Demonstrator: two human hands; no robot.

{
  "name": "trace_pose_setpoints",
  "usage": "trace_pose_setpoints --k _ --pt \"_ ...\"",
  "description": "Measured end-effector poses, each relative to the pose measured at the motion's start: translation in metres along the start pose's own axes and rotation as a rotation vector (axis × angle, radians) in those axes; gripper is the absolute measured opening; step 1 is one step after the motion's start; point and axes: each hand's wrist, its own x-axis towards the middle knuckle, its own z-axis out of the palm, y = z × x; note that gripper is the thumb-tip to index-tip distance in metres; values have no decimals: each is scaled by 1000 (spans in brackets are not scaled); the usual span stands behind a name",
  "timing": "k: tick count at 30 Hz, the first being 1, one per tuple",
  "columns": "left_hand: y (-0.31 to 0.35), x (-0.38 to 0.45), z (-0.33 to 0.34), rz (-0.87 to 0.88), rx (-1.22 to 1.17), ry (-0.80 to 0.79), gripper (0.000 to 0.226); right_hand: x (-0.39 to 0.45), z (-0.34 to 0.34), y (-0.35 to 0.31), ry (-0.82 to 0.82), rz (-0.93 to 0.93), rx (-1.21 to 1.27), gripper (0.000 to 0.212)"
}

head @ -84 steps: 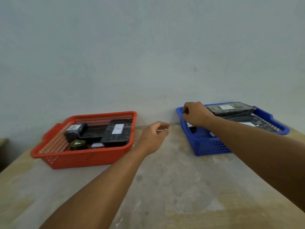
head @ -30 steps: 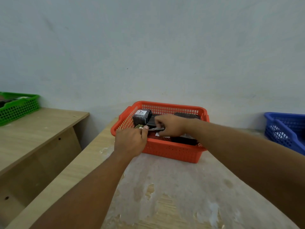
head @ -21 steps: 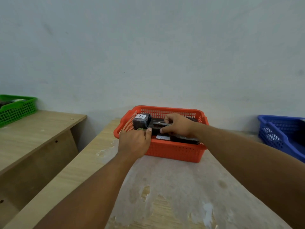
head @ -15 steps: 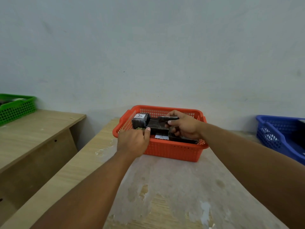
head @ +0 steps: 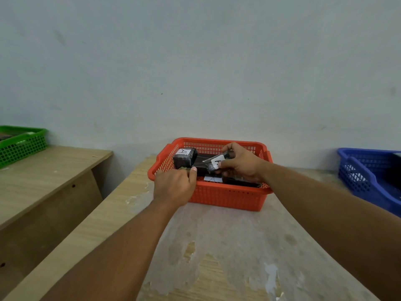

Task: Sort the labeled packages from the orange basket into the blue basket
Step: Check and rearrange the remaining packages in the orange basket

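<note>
i see the right hand [head: 239, 164] gripping a labeled black package [head: 214, 163] above the orange basket [head: 225, 196]; left hand [head: 174, 187] closed on its near-left rim. blue basket [head: 355, 181] at the bench's right edge, bare bench between.

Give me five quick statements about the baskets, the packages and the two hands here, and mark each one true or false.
1. The right hand holds a small labelled package above the orange basket. True.
2. The left hand is inside the blue basket. False: it rests at the orange basket's near-left rim.
3. A green basket sits on the lower table at far left. True.
4. The orange basket is empty. False: a black block with a white label and other dark packages lie in it.
5. The blue basket stands left of the orange one. False: it is to the right.
</note>
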Motion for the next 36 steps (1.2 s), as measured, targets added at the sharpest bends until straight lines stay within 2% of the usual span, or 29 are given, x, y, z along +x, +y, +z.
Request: trace_pose_setpoints --k 2,8,12,15,17,19,21,23,26,28,32,34,36 --pt "0 0 0 -5 1 -6 63 -1 3 0 -12 -10 -1 46" --pt "-1 -1 -1 2 -5 4 63 3 7 -4 -4 -30 -96 39" --pt "-2 3 -4 13 -88 -40 60 11 14 -11 -2 -81 -603 38" --pt "-12 14 -10 -85 -350 -77 49 20 30 -11 -34 -78 -952 28" --pt "-28 23 -13 -125 -456 -6 40 27 37 -10 17 -42 -1153 20" --pt "-48 30 -13 -160 -358 42 36 33 39 -8 52 -7 -1238 13" --pt "-61 35 -8 -202 -218 12 37 37 40 -6 56 0 -1343 11" --pt "-63 34 2 -203 -230 -11 36 39 41 -1 44 -21 -1459 9" --pt "-63 30 14 -236 -425 -14 32 42 44 8 36 -57 -1546 4" --pt "-65 30 15 -244 -432 -27 32 44 44 7 19 -58 -1573 4" --pt "-66 31 14 -238 -411 -40 34 50 46 -3 7 -92 -1395 9" --pt "-65 30 13 -234 -422 -30 34 54 54 -7 -5 -138 -1308 20" --pt "-64 29 12 -232 -436 -26 33 58 68 -8 -51 -154 -1360 34"
